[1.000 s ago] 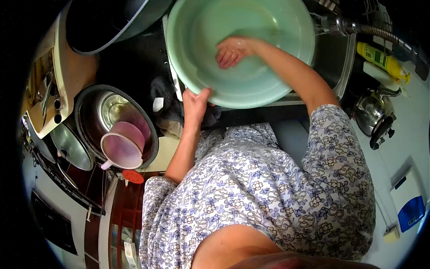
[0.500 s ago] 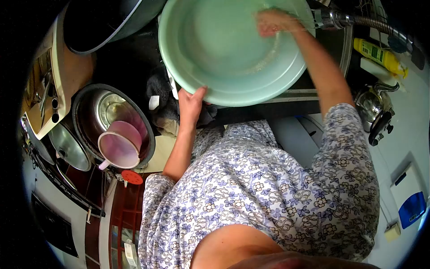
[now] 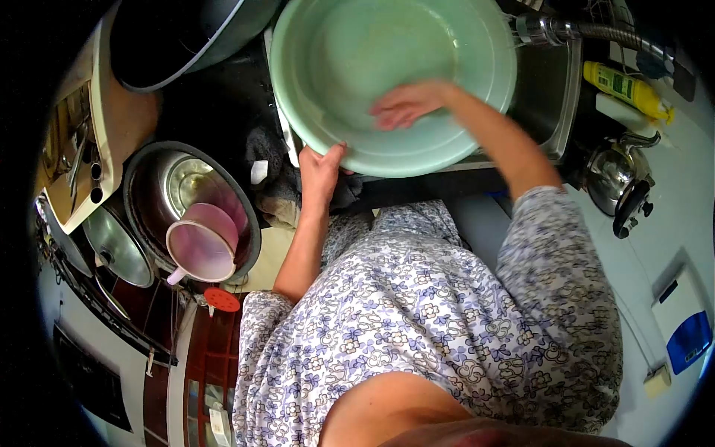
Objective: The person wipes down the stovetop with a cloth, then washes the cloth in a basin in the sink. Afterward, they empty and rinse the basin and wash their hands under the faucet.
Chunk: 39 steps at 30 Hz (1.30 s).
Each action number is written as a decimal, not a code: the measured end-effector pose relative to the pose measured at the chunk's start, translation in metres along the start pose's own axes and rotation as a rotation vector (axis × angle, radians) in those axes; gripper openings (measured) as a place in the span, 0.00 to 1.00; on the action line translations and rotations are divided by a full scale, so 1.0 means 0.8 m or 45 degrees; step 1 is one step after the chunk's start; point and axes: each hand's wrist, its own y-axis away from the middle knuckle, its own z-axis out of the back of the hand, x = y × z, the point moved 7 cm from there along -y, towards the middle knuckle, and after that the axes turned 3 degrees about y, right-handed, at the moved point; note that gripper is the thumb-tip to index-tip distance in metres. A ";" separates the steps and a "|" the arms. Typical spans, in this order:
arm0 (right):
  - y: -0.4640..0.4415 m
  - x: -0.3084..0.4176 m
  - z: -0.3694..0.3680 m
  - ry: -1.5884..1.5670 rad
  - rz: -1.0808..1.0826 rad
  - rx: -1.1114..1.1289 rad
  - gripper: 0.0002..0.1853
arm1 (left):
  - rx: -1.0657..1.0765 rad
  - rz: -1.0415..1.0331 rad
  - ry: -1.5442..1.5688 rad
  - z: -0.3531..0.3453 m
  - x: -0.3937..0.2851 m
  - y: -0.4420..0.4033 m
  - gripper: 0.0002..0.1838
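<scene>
A large pale green basin [image 3: 357, 149] rests tilted over the metal sink [image 3: 560, 112]. My left hand [image 3: 320, 175] grips its near left rim, thumb on top and fingers beneath. Inside the basin, my right hand [image 3: 411, 104] is over the lower middle part, blurred by motion, with its fingers extended and nothing seen in them. The faucet [image 3: 544, 30] reaches in at the basin's right edge. A dark cloth [image 3: 268, 156] lies just left of my left hand.
On the left, a dark-rimmed pot [image 3: 134, 194] holds a pink cup [image 3: 201, 249]. A big dark pot [image 3: 201, 63] stands at the upper left. A yellow bottle [image 3: 625, 89] and a metal kettle [image 3: 611, 179] are at the right.
My right hand has swung from the basin's upper right, near the faucet, down and left to its lower middle. The basin has shifted slightly, with my left hand still on its rim.
</scene>
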 end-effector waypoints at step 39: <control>0.053 -0.055 -0.068 1.363 -0.127 -0.603 0.43 | -0.084 -0.223 -0.106 0.008 -0.010 -0.010 0.13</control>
